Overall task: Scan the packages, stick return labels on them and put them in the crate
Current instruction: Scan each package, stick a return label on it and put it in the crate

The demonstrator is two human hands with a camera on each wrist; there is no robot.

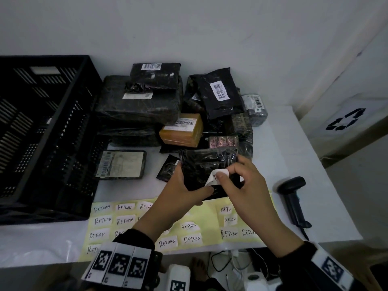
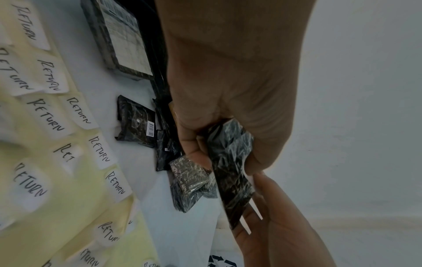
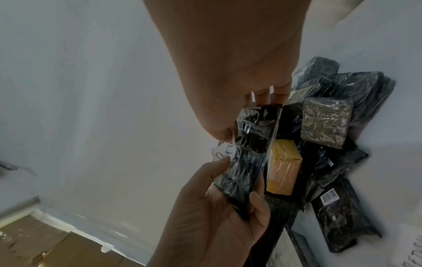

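My left hand (image 1: 186, 186) grips a small black plastic-wrapped package (image 1: 201, 164) by its left side, above the table's front. In the left wrist view the same package (image 2: 230, 162) sits edge-on between thumb and fingers. My right hand (image 1: 235, 173) pinches a white return label (image 1: 215, 175) against the package's front face, thumb on the label and fingers behind. The right wrist view shows the label (image 3: 224, 151) half curled off the package (image 3: 248, 153). A yellow sheet of return labels (image 1: 201, 215) lies below my hands. The black crate (image 1: 42, 133) stands at the left.
A pile of black packages (image 1: 142, 101) and an orange box (image 1: 180, 131) fills the table's back. A flat labelled package (image 1: 121, 163) lies beside the crate. The black scanner (image 1: 292, 198) lies at the right. A box with a recycling mark (image 1: 346, 119) stands beyond the table's right edge.
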